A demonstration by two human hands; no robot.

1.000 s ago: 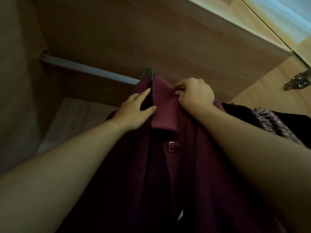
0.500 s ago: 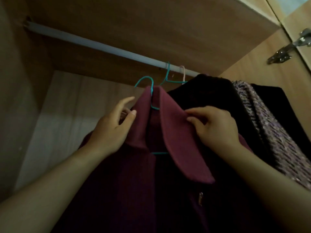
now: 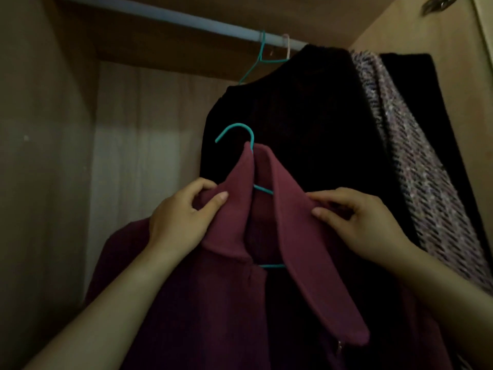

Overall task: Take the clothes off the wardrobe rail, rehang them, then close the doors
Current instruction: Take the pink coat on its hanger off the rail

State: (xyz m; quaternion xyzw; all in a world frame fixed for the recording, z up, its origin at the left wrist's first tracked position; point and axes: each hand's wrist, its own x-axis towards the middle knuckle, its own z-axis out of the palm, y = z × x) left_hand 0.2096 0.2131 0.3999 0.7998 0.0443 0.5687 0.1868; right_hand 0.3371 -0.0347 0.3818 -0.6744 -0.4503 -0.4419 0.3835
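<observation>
Maroon coat [image 3: 213, 303] on teal hanger [image 3: 236, 125], now lowered further below rail [image 3: 186, 20] — left hand [image 3: 176, 222], right hand [image 3: 365, 225] each pinching collar

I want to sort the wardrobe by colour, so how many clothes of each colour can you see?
Maroon: 1, the maroon coat
Black: 2, the fuzzy black coat and the black garment at the far right
Speckled pink-grey: 1, the tweed garment
Total: 4
</observation>
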